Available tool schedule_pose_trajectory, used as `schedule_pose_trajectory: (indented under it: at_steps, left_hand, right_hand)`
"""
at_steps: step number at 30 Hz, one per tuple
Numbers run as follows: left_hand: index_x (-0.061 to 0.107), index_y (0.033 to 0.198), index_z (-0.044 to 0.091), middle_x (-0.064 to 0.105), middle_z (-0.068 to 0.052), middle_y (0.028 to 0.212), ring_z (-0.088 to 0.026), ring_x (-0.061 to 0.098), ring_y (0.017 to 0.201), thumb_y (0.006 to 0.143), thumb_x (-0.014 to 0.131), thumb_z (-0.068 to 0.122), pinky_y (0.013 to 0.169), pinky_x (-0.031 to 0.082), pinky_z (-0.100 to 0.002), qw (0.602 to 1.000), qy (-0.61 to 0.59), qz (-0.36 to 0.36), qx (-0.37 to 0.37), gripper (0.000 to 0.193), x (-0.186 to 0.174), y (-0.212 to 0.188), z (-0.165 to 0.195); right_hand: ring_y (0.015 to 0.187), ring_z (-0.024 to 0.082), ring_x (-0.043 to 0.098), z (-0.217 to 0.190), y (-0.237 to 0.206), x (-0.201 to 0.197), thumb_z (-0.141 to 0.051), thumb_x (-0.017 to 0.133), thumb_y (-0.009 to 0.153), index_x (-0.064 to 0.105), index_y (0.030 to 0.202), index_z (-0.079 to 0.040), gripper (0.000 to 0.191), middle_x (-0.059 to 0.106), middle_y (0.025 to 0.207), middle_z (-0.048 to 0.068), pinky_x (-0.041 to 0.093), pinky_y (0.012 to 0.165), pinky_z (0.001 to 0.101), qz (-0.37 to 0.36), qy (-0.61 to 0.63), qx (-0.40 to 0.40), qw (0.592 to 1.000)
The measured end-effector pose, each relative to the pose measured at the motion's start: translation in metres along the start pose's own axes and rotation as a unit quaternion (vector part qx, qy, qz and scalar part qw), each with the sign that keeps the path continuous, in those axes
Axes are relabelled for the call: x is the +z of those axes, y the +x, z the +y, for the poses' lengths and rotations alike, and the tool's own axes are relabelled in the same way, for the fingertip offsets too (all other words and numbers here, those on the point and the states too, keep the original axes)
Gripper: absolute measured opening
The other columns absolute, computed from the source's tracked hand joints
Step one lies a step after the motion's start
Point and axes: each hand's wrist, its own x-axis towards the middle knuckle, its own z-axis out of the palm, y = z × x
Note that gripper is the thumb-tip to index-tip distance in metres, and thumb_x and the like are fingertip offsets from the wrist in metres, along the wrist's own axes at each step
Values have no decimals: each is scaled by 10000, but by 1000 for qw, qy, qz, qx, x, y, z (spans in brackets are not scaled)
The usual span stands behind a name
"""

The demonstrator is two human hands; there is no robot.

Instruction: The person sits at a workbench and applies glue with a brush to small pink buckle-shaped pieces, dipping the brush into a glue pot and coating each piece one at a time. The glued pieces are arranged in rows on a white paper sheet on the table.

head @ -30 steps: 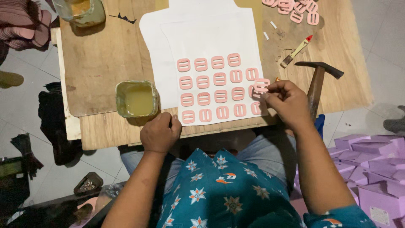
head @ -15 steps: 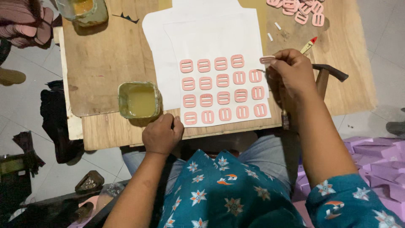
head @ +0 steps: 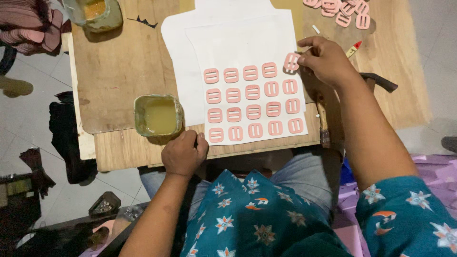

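Observation:
My right hand (head: 326, 61) pinches a pink slotted buckle piece (head: 291, 62) at the top right corner of a grid of several like pieces (head: 253, 102) laid on white paper (head: 238, 47). My left hand (head: 183, 153) rests as a loose fist on the near edge of the wooden board (head: 119, 71), beside a square cup of yellowish glue (head: 158, 115). The cup stands just left of the paper.
A heap of loose pink buckle pieces (head: 340, 8) lies at the far right of the board. A hammer (head: 378, 82) and a brush (head: 322, 121) lie by my right forearm. Another glue container (head: 95, 12) stands far left. Purple boxes (head: 440, 171) sit on the floor at right.
My right hand has moved up along the right side of the grid, from the lower rows to the top row, carrying a pink piece. The left hand stays put.

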Motion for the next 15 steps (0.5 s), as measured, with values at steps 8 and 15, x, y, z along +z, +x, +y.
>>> schedule_pose_trajectory:
  at_steps: [8, 15]
  left_hand:
    - [555, 702, 128, 610, -95, 670, -356, 614, 558, 892, 687, 282, 517, 487, -497, 1000, 7, 4, 5, 278, -1, 1, 2]
    - [549, 689, 132, 602, -87, 663, -346, 609, 551, 893, 689, 281, 514, 482, -489, 1000, 9, 3, -1, 288, -1, 1, 2]
  right_hand:
    - [776, 134, 667, -2, 19, 3, -58, 686, 957, 663, 1160, 40, 227, 710, 888, 61, 545, 715, 293, -30, -33, 29, 999]
    - [742, 143, 659, 3, 21, 7, -87, 694, 963, 701, 1059, 25, 147, 716, 863, 76, 540, 688, 296, -53, -15, 42, 998]
